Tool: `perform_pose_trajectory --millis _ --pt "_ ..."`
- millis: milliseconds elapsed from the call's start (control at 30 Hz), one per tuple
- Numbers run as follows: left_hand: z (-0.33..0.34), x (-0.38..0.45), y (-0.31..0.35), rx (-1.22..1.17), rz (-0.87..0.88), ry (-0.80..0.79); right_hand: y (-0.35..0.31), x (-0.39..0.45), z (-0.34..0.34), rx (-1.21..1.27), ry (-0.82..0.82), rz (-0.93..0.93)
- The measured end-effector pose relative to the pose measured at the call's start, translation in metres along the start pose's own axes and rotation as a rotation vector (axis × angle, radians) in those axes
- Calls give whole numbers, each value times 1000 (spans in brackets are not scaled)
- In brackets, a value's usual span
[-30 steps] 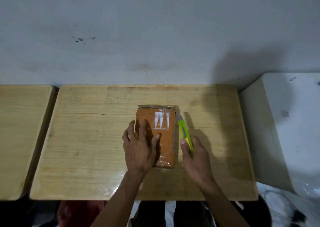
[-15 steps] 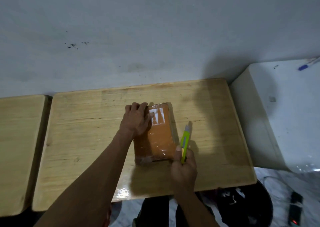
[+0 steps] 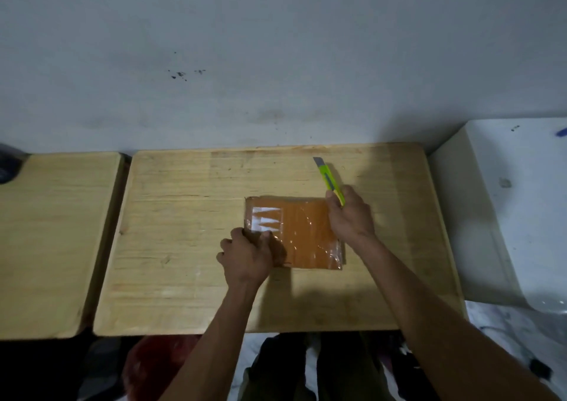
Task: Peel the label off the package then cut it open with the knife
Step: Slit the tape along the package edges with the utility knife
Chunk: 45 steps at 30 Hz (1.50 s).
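An orange package (image 3: pixel 302 232) wrapped in clear tape lies flat on the wooden table (image 3: pixel 190 241), its long side running left to right. White label remains (image 3: pixel 266 219) show near its left end. My left hand (image 3: pixel 248 255) grips the package's near-left corner. My right hand (image 3: pixel 349 215) is over the package's far-right corner and holds a green utility knife (image 3: pixel 329 181). The knife's blade is out and points away from me toward the wall, above the table.
A second wooden table (image 3: pixel 52 241) stands at the left with a narrow gap between. A white box or cabinet (image 3: pixel 506 204) stands at the right, with a blue pen at its far edge. The grey wall runs behind. Clothes and bags lie on the floor below.
The package has turned a quarter turn and now lies lengthwise left to right. My left hand moved to its near-left corner. My right hand carried the knife from the near edge to the far-right corner.
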<state>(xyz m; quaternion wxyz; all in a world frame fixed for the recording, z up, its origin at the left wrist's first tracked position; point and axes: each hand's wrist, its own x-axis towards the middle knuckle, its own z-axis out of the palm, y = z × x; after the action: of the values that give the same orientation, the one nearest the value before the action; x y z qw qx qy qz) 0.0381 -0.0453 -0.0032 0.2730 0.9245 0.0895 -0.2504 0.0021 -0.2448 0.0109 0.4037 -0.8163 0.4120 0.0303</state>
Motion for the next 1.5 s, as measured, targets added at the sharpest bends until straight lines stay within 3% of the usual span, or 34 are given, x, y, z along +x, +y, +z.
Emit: perform_pose_trajectory --millis 267,433,600,800,1000,1200,1500 --pt "18 -17 -6 22 0 4 -3 6 3 -30 -43 -78" --pt "17 -21 -4 196 69 66 6 -8 0 57 46 -83" --pt "21 -17 -1 261 252 160 26 -40 -7 98 219 -129" --pt "29 5 12 414 476 -31 55 -81 -12 118 197 -35" --pt "34 19 6 419 525 -62 57 -85 -5 36 95 -74" --pt "39 16 4 436 525 -35 49 -72 1 -13 113 -142" --pt "40 17 4 439 518 -39 37 -67 1 -53 123 -93"
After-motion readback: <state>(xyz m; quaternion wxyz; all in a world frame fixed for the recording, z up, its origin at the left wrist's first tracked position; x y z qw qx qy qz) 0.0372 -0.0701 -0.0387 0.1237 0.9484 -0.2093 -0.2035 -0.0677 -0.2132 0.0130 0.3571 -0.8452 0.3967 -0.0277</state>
